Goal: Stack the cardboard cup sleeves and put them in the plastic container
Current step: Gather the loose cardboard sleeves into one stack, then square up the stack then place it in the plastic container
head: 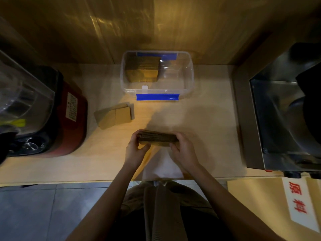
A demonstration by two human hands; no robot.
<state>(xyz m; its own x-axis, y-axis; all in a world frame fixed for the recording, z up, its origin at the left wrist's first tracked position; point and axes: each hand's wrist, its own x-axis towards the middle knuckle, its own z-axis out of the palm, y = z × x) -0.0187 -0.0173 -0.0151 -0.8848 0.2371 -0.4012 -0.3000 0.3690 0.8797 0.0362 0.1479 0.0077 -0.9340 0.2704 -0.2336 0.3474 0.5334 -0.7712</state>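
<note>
A stack of brown cardboard cup sleeves (157, 137) stands on edge on the light counter, squeezed between both hands. My left hand (136, 148) grips its left end and my right hand (183, 151) grips its right end. A few loose flat sleeves (114, 115) lie fanned out to the left, apart from my hands. The clear plastic container (190, 73) with blue clips sits at the back of the counter. It holds a stack of sleeves (143, 69) in its left half.
A red and black blender (46, 108) with a clear jar stands at the left. A steel machine (284, 110) fills the right side. A white sheet (162, 164) lies at the counter's front edge under my wrists. A wooden wall rises behind the container.
</note>
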